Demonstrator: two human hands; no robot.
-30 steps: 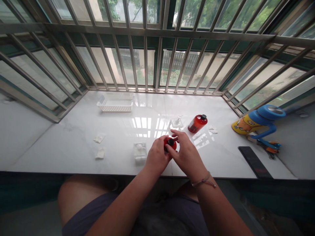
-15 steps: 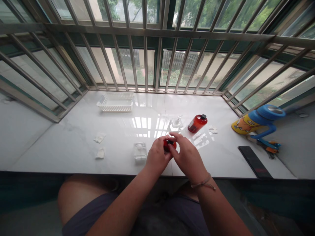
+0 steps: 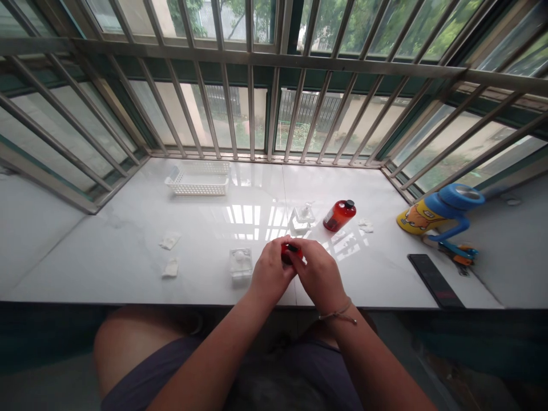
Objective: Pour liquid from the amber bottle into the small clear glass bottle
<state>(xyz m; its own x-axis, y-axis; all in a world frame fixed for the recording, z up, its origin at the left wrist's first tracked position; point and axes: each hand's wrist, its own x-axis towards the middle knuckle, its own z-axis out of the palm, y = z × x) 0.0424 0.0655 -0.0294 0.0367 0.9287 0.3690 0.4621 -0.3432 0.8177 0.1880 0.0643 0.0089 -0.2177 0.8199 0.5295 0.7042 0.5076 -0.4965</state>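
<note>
A small red bottle with a black cap is held upright over the near edge of the white sill. My left hand is wrapped round its body. The fingers of my right hand are closed over its top, hiding most of the cap. Just to the left of my left hand stands a small clear box with something white inside. A second red bottle with a black cap lies on its side further back, next to another small clear container.
A white slotted basket sits at the back left. Two small white pads lie on the left, another near the lying bottle. A blue and yellow cup and a dark phone are at the right. Window bars close off the back.
Both hands have closed more tightly over the small red bottle, so less of it shows. The view has shifted slightly left and down.
</note>
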